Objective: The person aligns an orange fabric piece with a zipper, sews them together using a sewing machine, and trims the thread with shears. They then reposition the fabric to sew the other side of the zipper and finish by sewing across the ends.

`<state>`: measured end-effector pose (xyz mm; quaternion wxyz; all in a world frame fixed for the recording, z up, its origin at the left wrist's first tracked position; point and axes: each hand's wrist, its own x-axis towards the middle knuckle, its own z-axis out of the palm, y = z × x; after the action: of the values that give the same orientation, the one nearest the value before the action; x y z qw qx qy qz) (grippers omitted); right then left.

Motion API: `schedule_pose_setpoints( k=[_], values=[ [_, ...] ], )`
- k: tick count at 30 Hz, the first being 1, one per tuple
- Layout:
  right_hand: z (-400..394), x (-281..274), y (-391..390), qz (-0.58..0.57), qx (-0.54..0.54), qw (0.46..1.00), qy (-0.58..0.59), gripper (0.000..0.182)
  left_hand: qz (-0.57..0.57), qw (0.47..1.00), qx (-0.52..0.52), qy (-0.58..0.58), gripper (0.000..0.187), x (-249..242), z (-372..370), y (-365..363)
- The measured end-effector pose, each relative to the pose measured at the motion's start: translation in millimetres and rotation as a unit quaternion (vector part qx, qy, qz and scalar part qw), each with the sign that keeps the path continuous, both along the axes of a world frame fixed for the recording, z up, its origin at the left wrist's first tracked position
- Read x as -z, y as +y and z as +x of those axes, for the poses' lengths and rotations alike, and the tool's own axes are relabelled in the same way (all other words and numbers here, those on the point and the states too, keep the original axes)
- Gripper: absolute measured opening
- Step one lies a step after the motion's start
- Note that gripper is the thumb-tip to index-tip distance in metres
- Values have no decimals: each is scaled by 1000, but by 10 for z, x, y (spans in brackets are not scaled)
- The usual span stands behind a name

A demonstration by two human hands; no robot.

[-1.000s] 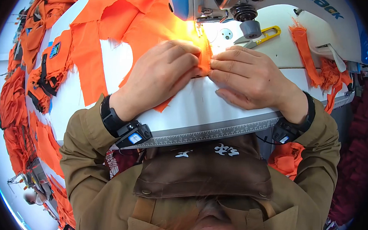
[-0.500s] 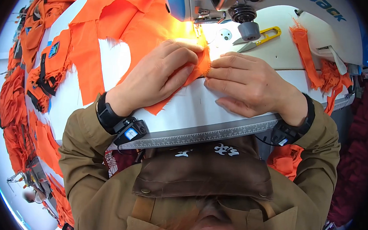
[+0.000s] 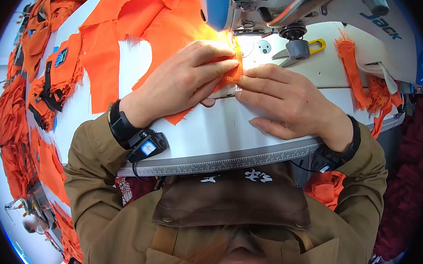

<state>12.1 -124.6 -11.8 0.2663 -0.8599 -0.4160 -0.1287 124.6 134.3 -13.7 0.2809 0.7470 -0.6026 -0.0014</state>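
A large piece of orange fabric (image 3: 101, 72) lies across the sewing machine bed, its frayed seam edge under the brightly lit needle area. My left hand (image 3: 185, 79) is closed on this fabric, fingers bent and pressing close to the seam edge. My right hand (image 3: 288, 98) rests palm down to the right of the seam, fingers stretched out and thumb apart. Its fingertips touch the fabric's edge. Glare and the machine head (image 3: 257, 11) hide the needle and presser foot.
Yellow-handled thread snips (image 3: 316, 46) lie behind my right hand, partly hidden by the machine. Frayed orange scraps (image 3: 353, 68) lie at the right. Orange pieces with badges (image 3: 59, 81) are heaped at the left. A ruler strip (image 3: 219, 167) runs along the table's front edge.
The view has shifted slightly, so the machine head appears farther right and lower. My left fingers have straightened a little along the seam edge. My right hand stays at the fabric's edge.
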Motion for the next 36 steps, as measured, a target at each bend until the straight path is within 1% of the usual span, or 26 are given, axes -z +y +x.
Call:
schedule_pose_setpoints(
  k=[2, 5, 8, 11, 14, 17, 20, 23, 26, 29, 32, 35, 36],
  values=[
    [-3, -7, 3, -7, 8, 1000, 4, 51, -2, 1000, -5, -17, 39, 14, 44, -6],
    [2, -16, 3, -12, 10, 1000, 7, 52, -7, 1000, -2, 6, 38, -2, 46, 9],
    [1, -12, -2, -12, 10, 1000, 5, 52, -1, 1000, 8, 2, 36, -49, -52, 14],
    [2, 12, -8, -5, 8, 1000, -12, 52, -21, 999, 8, -25, 34, -13, -45, -13],
    [5, 30, -16, -2, 4, 1000, -29, 49, -8, 999, -13, 29, 34, -20, -84, -14],
    [-1, 50, -11, 0, 10, 999, -37, 40, -7, 999, -20, 25, 35, -19, -109, -24],
    [-2, 47, -12, -2, 9, 999, -42, 39, -19, 1000, -9, 5, 37, 0, -72, 1],
    [-3, 59, -15, -2, 9, 999, -40, 39, -31, 999, 11, 7, 38, 25, -56, 27],
    [-6, 52, -11, -2, 9, 999, -41, 39, -22, 1000, 9, -19, 38, -7, -73, -4],
    [-8, 41, -14, 0, 4, 999, -33, 43, -8, 999, -14, 34, 37, 5, -93, 10],
    [-8, 44, -15, 8, 4, 1000, -28, 43, -7, 1000, -5, 9, 39, -11, -89, -1],
    [-8, 45, -23, 13, 7, 999, -39, 35, -6, 1000, -2, 9, 39, -12, -82, 0],
    [0, 57, -36, 34, 27, 998, -39, 34, -3, 1000, -1, 12, 39, -16, -81, 1]
  ],
)
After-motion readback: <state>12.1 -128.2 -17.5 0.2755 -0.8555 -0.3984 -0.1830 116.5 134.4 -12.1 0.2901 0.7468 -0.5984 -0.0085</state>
